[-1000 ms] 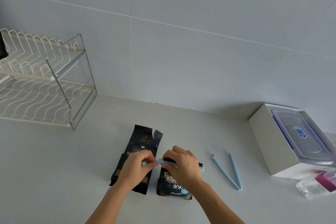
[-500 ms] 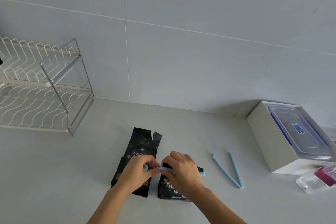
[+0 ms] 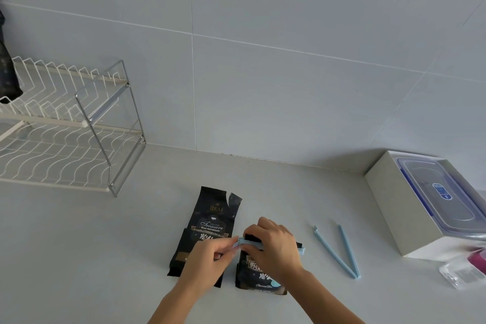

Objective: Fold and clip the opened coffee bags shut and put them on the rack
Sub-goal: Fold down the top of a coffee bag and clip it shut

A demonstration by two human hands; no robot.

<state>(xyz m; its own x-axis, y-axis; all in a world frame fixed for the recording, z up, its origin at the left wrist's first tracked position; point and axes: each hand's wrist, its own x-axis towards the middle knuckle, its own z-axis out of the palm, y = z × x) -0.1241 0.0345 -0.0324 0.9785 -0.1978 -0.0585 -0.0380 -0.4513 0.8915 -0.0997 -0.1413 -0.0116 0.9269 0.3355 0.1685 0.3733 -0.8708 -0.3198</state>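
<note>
Nearest the camera, the left hand (image 3: pixel 207 260) and right hand (image 3: pixel 276 247) meet over the folded black coffee bag with white lettering (image 3: pixel 259 275), which lies flat on the pale grey counter (image 3: pixel 105 258). The pale blue plastic bar clip (image 3: pixel 251 244) runs across the bag's folded top. The left fingers (image 3: pixel 228 250) are pinched together on the clip's left tip, and the right hand's fingers are curled down over the bar and the fold beneath it. A second ago a small blue piece showed apart from the bar under the left fingers; now the tip reads as one closed end, so the latch has probably been pressed home, though the fingers hide the catch itself. If so, this bag is sealed and only needs carrying to the rack. Just to its left, partly under the left hand, the second black coffee bag with gold print (image 3: pixel 214 218) has not moved: its torn top is open and unfolded. To the right, the spare pale blue clip (image 3: pixel 334 252) lies spread in a V, ready for it. Farther right stands a white box (image 3: pixel 389 208) holding a clear lidded container (image 3: pixel 436 192). The white wire two-tier rack (image 3: pixel 52 119) stands far left against the tiled wall, well apart from both bags.
</note>
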